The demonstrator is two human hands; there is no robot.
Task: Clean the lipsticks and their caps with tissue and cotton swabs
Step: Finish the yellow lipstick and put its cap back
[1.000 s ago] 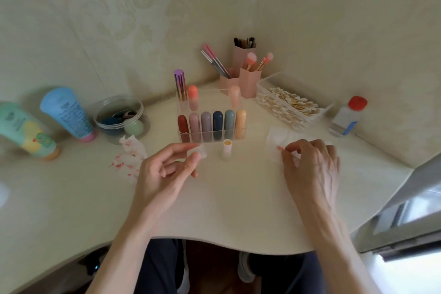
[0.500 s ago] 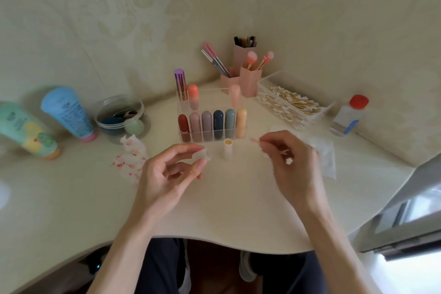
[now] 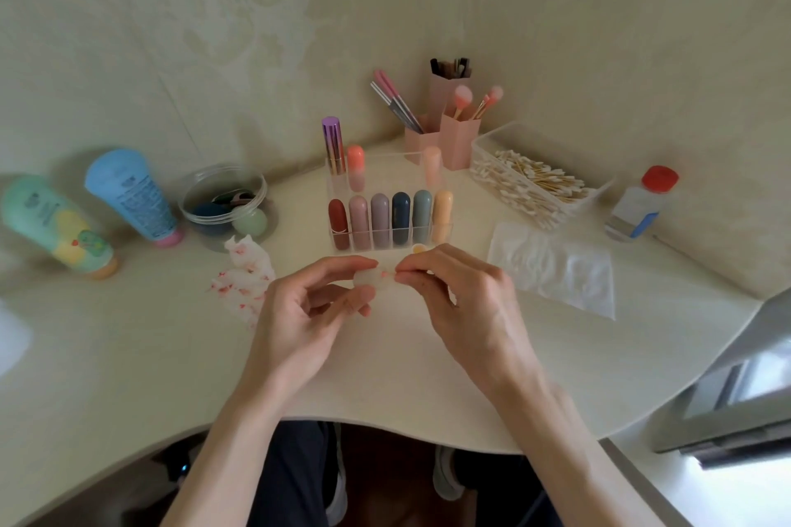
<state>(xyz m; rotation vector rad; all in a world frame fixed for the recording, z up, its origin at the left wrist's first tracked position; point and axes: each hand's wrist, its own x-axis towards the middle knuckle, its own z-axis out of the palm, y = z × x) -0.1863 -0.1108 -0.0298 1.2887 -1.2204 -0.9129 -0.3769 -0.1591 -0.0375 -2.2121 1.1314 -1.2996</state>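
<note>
Translucent cap [image 3: 365,278] pinched in the left hand [image 3: 299,314] lies just left of the right hand's [image 3: 466,304] pinched, level cotton swab [image 3: 388,273].

two hands, a left hand [image 3: 308,312] and a right hand [image 3: 466,304]. one clear cap [image 3: 367,277] and one cotton swab [image 3: 388,273] sit between their fingertips. one clear organiser [image 3: 387,245] carries nine capped lipsticks [image 3: 380,218], six in the front row and three in the back. one open lipstick [image 3: 418,248] stands apart, which makes ten in all. two squeeze tubes [image 3: 132,193]. one round clear tub [image 3: 222,201]. one stained tissue [image 3: 246,282]. three pink brush cups [image 3: 460,141]. one tray of loose swabs [image 3: 530,184], too many to count. one red-capped bottle [image 3: 637,205]. one clear packet [image 3: 556,270].
</note>
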